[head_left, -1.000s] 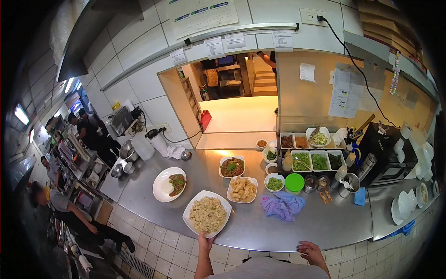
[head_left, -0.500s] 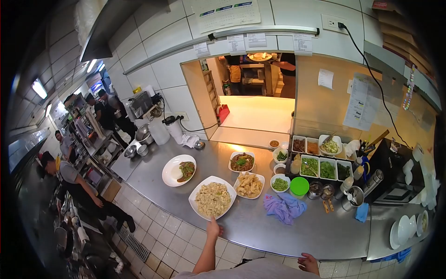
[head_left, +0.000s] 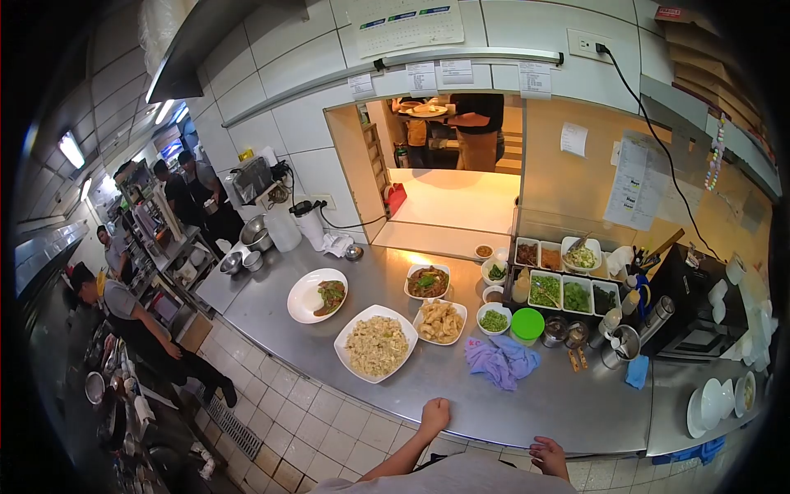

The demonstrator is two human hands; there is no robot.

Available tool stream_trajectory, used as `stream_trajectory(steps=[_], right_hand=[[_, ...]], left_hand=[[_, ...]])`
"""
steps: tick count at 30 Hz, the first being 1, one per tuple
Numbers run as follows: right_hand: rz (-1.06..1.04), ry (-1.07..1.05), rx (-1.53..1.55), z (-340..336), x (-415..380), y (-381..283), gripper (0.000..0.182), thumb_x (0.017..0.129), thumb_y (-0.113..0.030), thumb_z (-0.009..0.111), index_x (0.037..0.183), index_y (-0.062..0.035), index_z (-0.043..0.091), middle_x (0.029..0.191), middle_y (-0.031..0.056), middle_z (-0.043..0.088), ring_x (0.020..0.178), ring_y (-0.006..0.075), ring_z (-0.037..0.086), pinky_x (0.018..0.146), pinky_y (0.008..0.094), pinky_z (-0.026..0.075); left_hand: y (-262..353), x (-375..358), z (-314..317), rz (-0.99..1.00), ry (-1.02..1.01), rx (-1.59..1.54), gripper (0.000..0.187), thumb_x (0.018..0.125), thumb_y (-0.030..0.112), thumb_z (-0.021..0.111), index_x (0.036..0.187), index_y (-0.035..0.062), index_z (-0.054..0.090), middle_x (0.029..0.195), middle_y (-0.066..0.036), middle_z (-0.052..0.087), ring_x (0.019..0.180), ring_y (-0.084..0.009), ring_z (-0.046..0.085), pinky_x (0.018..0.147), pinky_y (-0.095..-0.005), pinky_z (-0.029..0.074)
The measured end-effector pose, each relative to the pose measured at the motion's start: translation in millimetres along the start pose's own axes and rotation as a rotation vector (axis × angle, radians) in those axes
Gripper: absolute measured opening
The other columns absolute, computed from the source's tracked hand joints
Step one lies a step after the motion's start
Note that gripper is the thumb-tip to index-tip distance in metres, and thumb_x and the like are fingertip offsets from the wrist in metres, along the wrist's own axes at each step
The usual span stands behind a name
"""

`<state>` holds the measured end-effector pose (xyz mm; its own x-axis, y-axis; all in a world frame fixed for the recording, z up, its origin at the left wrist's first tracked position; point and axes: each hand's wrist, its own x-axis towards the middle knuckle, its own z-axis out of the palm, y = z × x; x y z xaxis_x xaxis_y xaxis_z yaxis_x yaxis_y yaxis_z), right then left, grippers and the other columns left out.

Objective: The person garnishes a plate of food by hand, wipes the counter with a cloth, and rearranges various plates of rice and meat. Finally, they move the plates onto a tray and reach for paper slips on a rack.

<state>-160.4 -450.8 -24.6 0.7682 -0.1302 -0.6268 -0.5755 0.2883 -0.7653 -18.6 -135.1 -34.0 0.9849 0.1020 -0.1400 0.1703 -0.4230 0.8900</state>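
My left hand (head_left: pixel 436 414) is closed in a loose fist at the front edge of the steel counter (head_left: pixel 527 416), with nothing visible in it. My right hand (head_left: pixel 548 455) is by the same edge further right, fingers loosely apart and holding nothing. Nearest the left hand stands a square white bowl of fried rice (head_left: pixel 377 346). Behind it are a white bowl of fried, golden pieces (head_left: pixel 439 321) and a bowl of brown stew with green garnish (head_left: pixel 427 282). An oval plate (head_left: pixel 318 296) with white rice and a saucy dish sits to the left. A crumpled purple cloth (head_left: pixel 502 362) lies ahead of my right hand.
Containers of chopped greens (head_left: pixel 546 291), a green-lidded tub (head_left: pixel 527 326) and a black microwave (head_left: pixel 699 300) line the right side. A pass-through window (head_left: pixel 453 196) opens behind the counter; someone beyond carries a plate. A co-worker (head_left: pixel 136 321) stands at the left, others further back.
My left hand has left the rim of the fried rice bowl and moved right to the counter edge, closing. The person beyond the window has come further into view with a plate.
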Motion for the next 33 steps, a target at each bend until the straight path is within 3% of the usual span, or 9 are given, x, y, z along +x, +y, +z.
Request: stream_trajectory(steps=[3, 5, 9, 15, 19, 23, 25, 29, 33], right_hand=[[0.009, 0.006, -0.008, 10, 0, 0, 0.041, 0.077, 0.003, 0.047, 0.115, -0.0108, 0.055, 0.099, 0.0077, 0.060, 0.088, 0.0178, 0.059, 0.070, 0.0334, 0.048], [0.019, 0.004, -0.018, 16, 7, 4, 0.040, 0.078, 0.003, 0.047, 0.115, -0.0103, 0.056, 0.098, 0.0076, 0.060, 0.087, 0.0176, 0.060, 0.070, 0.0323, 0.049], [0.015, -0.011, -0.073, 44, 15, -5, 0.037, 0.079, 0.002, 0.049, 0.113, -0.0083, 0.055, 0.095, 0.0068, 0.060, 0.081, 0.0156, 0.060, 0.067, 0.0280, 0.049], [-0.056, -0.155, -0.024, 100, 41, -20, 0.039, 0.079, 0.003, 0.047, 0.117, -0.0058, 0.054, 0.095, 0.0075, 0.061, 0.085, 0.0181, 0.061, 0.067, 0.0290, 0.049], [-0.017, -0.262, -0.117, 133, 52, -24, 0.031, 0.088, -0.005, 0.049, 0.119, -0.0036, 0.052, 0.099, 0.0083, 0.062, 0.088, 0.0159, 0.061, 0.069, 0.0266, 0.049], [-0.250, -0.265, -0.376, 123, 93, -10, 0.029, 0.084, -0.016, 0.063, 0.110, -0.0060, 0.058, 0.084, -0.0004, 0.060, 0.071, 0.0084, 0.054, 0.063, 0.0247, 0.046], [-0.561, 0.000, -0.486, 112, 88, -30, 0.022, 0.084, -0.015, 0.061, 0.104, -0.0044, 0.060, 0.079, -0.0009, 0.058, 0.070, 0.0069, 0.052, 0.062, 0.0234, 0.044], [-0.614, 0.337, -0.262, 58, 95, -53, 0.013, 0.087, -0.011, 0.055, 0.098, -0.0064, 0.061, 0.073, -0.0027, 0.055, 0.065, 0.0052, 0.050, 0.056, 0.0206, 0.041], [-0.537, 0.511, 0.087, -9, 89, -48, 0.011, 0.089, -0.011, 0.052, 0.094, -0.0067, 0.060, 0.071, -0.0031, 0.054, 0.062, 0.0049, 0.049, 0.053, 0.0194, 0.039]], left_hand=[[-13, 9, 9, -0.100, -0.091, -0.368, 0.026, 0.087, 0.024, 0.042, 0.079, 0.0029, 0.054, 0.059, -0.008, 0.054, 0.053, -0.0177, 0.056, 0.052, -0.0337, 0.047], [-6, 5, 10, -0.097, -0.082, -0.399, 0.019, 0.087, 0.022, 0.043, 0.093, 0.0042, 0.048, 0.072, -0.008, 0.054, 0.059, -0.0173, 0.056, 0.053, -0.0321, 0.047], [9, -9, -9, -0.130, -0.126, -0.429, 0.030, 0.087, 0.019, 0.047, 0.112, 0.0065, 0.035, 0.093, -0.008, 0.050, 0.071, -0.0163, 0.056, 0.056, -0.0280, 0.045], [-21, -13, -50, -0.088, 0.012, -0.488, 0.030, 0.087, 0.015, 0.049, 0.112, 0.0048, 0.035, 0.095, -0.008, 0.049, 0.071, -0.0152, 0.054, 0.060, -0.0264, 0.045], [-48, -11, -72, -0.179, 0.048, -0.634, 0.026, 0.088, 0.013, 0.048, 0.109, 0.0057, 0.036, 0.093, -0.007, 0.051, 0.070, -0.0146, 0.054, 0.061, -0.0278, 0.045], [-34, -28, -87, -0.305, 0.056, -0.505, 0.017, 0.089, 0.017, 0.049, 0.101, 0.0058, 0.045, 0.099, -0.006, 0.055, 0.072, -0.0160, 0.056, 0.065, -0.0312, 0.046], [-97, -39, -80, -0.234, -0.049, -0.254, 0.022, 0.087, 0.019, 0.052, 0.104, 0.0044, 0.048, 0.105, -0.009, 0.055, 0.078, -0.0201, 0.058, 0.069, -0.0347, 0.046], [-133, -69, -83, 0.278, -0.173, 0.674, 0.049, 0.079, 0.022, 0.061, 0.120, 0.0012, 0.045, 0.117, -0.016, 0.053, 0.103, -0.0310, 0.054, 0.088, -0.0478, 0.042], [-100, -70, -62, 0.299, -0.104, 0.964, 0.071, 0.074, 0.029, 0.066, 0.132, -0.0004, 0.037, 0.128, -0.021, 0.046, 0.124, -0.0371, 0.038, 0.101, -0.0573, 0.027]])
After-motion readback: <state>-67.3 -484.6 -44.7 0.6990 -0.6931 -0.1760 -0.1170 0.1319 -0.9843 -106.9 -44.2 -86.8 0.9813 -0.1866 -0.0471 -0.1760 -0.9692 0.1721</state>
